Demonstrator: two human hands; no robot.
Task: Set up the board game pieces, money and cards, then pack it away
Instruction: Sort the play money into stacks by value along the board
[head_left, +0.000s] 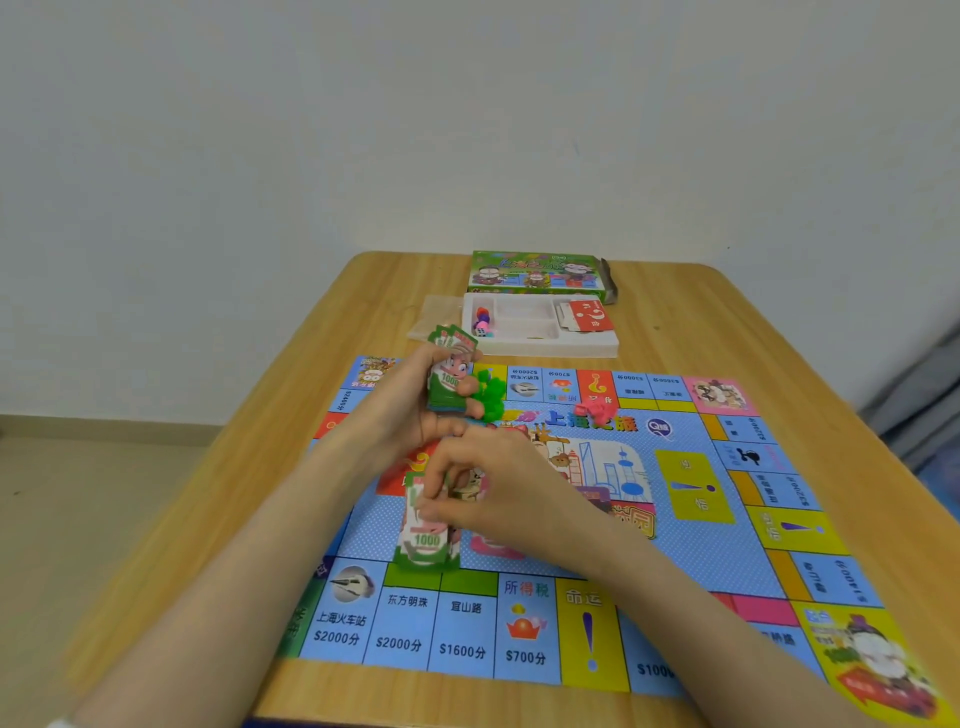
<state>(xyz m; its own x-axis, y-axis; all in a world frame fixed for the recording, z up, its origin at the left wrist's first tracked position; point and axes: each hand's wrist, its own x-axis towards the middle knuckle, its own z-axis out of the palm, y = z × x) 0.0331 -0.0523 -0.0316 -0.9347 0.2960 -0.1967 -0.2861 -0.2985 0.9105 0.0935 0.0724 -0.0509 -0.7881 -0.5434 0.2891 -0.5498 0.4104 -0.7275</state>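
The blue game board (691, 545) lies open on the wooden table. Above the board's far left, my left hand (415, 410) grips a stack of green 1000 play money (449, 382). My right hand (483, 488) pinches the top of a second green 1000 money pile (426, 540), which rests on the board's near-left middle. Small green plastic houses (491, 397) lie heaped just right of my left hand. Red plastic pieces (597, 410) sit near the board's far edge.
Beyond the board stands a white plastic tray (540, 343) holding coloured pawns and a die (482, 322) and red question-mark cards (592, 316). The green game box (535, 273) lies behind it. The table's edges drop off left and right.
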